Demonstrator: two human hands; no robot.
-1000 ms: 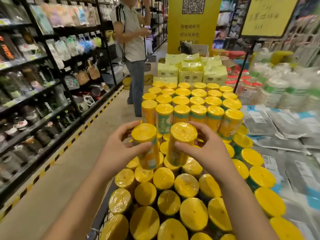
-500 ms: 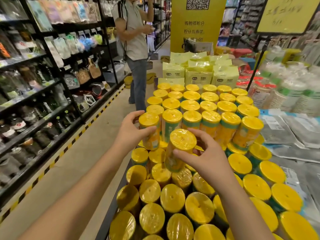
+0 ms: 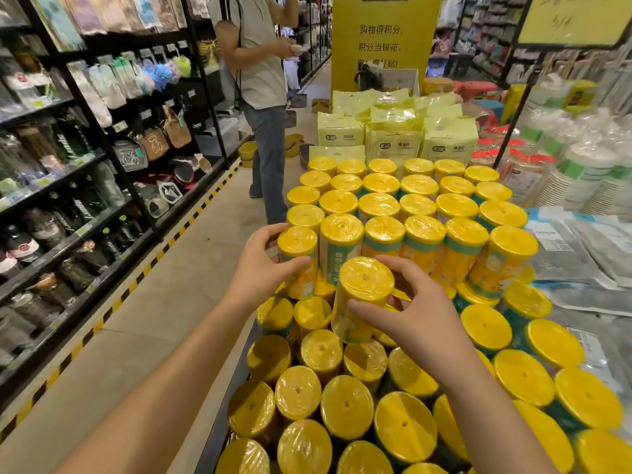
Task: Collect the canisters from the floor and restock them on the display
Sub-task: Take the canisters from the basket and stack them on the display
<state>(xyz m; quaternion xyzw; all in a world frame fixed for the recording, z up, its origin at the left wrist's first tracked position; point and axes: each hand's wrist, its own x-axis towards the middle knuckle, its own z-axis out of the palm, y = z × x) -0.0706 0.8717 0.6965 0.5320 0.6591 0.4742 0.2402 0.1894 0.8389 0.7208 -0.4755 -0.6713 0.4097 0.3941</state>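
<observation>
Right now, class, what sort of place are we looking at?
Most likely a shop aisle. Black metal shelves of packaged goods line one side, identical yellow-lidded canisters stand massed on a display, and a tall yellow printed banner rises behind.

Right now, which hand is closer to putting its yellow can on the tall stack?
Probably the left. The left hand grips an upright canister level with the upper row, at its left end. The right hand holds a tilted canister in front of that row.

The display (image 3: 222, 429) carries packed rows of yellow-lidded canisters (image 3: 379, 205), pale yellow packs (image 3: 393, 138) behind, flat grey pouches (image 3: 581, 248) beside them.
</observation>
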